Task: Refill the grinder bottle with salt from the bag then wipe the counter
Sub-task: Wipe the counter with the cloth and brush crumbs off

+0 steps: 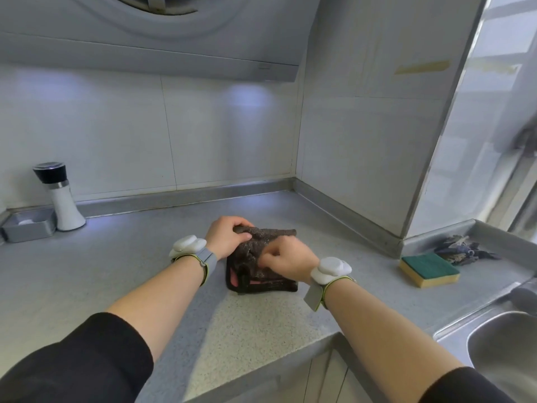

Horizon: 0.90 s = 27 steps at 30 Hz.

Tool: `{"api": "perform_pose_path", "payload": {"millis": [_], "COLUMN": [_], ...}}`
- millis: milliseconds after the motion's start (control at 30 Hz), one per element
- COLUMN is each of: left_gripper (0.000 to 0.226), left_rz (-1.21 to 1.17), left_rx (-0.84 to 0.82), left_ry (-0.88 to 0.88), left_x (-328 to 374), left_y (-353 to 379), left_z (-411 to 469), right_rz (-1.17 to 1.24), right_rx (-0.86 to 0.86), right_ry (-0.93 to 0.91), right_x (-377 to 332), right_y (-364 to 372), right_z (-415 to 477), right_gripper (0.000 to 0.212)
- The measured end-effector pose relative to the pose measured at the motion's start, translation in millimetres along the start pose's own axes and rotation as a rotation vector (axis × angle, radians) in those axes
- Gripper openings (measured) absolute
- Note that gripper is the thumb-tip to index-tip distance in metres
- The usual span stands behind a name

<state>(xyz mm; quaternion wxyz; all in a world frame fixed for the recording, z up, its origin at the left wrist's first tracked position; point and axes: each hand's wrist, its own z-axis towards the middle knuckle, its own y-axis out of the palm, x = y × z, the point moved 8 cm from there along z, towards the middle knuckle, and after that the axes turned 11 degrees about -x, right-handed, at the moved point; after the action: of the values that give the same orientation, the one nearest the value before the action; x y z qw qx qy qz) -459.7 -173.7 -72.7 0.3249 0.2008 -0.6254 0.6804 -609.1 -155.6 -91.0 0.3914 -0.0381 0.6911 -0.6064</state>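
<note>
Cloth (261, 266): left hand (228, 237), right hand (287, 264) both grip it
Grinder (62, 199): capped, 10 o'clock, refill likely done
Counter (139, 257): wipe likely pending

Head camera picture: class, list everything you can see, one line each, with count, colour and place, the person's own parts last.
counter: one, speckled grey, across the view.
grinder bottle: one, white with black top, far left by the wall.
tray: one, grey metal, left of the grinder bottle.
cloth: one, dark with pink showing, folded mid-counter.
sponge: one, green over yellow, right, near the sink.
sink: one, steel, bottom right.
dark bundle: one, blue-grey, behind the sponge; unclear what.
wrist bands: two, white and grey, one per wrist.
left hand: one, grips the cloth's far edge.
right hand: one, pinches the cloth's top.
</note>
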Motion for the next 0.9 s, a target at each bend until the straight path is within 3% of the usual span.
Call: {"api": "perform_pose_path", "payload": {"millis": [67, 133, 200, 300, 433, 533, 600, 700, 900], "left_gripper": [0.025, 0.024, 0.023, 0.023, 0.021, 0.012, 0.022, 0.013, 0.014], "left_rz": [-0.006, -0.006, 0.008, 0.034, 0.110, 0.147, 0.152, 0.309, 0.326], "left_rx": [-0.014, -0.053, -0.095, -0.142, -0.235, -0.348, -0.308, -0.118, -0.125], "left_ry": [0.019, 0.047, 0.073, 0.096, 0.072, 0.009, -0.027, -0.082, -0.128], "left_x": [-2.0, -4.1, -5.3, -7.3, -10.1, -11.5, -12.3, -14.7, -7.9], "left_y": [1.7, 4.7, 7.2, 10.3, 19.0, 28.4, 28.6, 23.3, 48.3], "left_z": [-3.7, -9.2, -13.7, -22.6, -40.2, -48.9, -50.7, -49.6, -37.1], "right_rz": [-0.132, -0.271, -0.393, -0.509, -0.413, -0.293, -0.242, -0.267, -0.368], "right_rx": [0.347, 0.476, 0.303, 0.099, -0.029, -0.268, -0.249, -0.140, -0.238], "right_ry": [-0.054, -0.052, 0.067, 0.112, 0.069, 0.202, 0.254, 0.232, 0.271], "right_x": [-2.7, -1.5, 10.1, 13.3, 7.4, 17.6, 20.0, 16.7, 16.7], "right_y": [-30.2, -43.9, -42.7, -33.6, -25.6, -8.7, -5.0, -0.9, 6.1], "right_z": [-6.2, -8.3, 2.8, 7.6, -7.5, -12.7, -12.0, -7.8, -4.1], "right_gripper": [0.020, 0.039, 0.057, 0.028, 0.016, 0.031, 0.044, 0.041, 0.042]}}
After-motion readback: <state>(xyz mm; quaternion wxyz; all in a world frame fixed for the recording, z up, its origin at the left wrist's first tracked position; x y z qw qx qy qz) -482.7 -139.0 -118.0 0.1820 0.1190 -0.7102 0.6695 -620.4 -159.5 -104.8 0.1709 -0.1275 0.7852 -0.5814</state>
